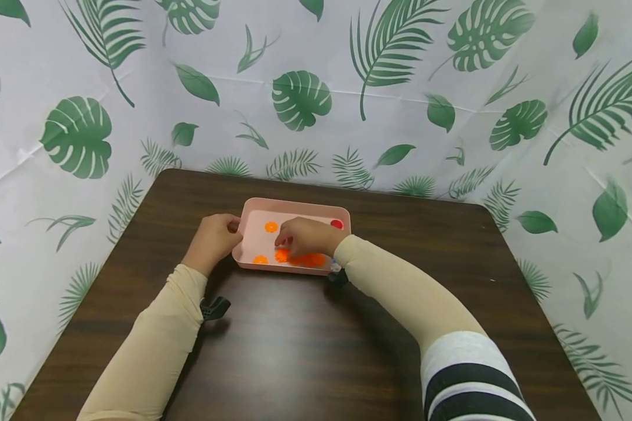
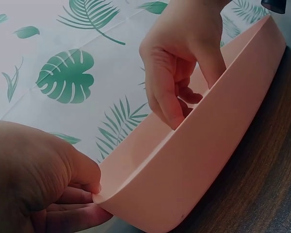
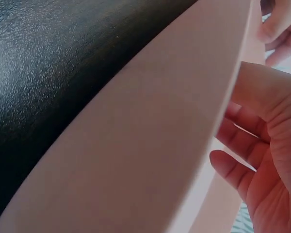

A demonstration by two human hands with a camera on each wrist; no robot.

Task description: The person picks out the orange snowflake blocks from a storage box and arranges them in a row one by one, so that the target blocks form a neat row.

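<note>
A pink rectangular tray [image 1: 295,205] lies near the far side of the table. My left hand [image 1: 213,240] pinches its left end, thumb and fingers at the rim, as the left wrist view shows close up. My right hand [image 1: 311,237] reaches down into the tray from the right with bent fingers. Its fingertips are hidden by the tray wall in the left wrist view, so I cannot tell whether they hold a piece. Under and around it lie flat orange slice-like pieces [image 1: 271,227]. A round red piece [image 1: 336,224] is at the tray's back right corner.
The dark wooden table [image 1: 274,345] stretches in front of the tray and to both sides. A small bluish-white piece [image 1: 335,266] shows at the tray's front right corner, partly hidden by the wrist. A white cloth with green leaves [image 1: 232,134] hangs behind the table.
</note>
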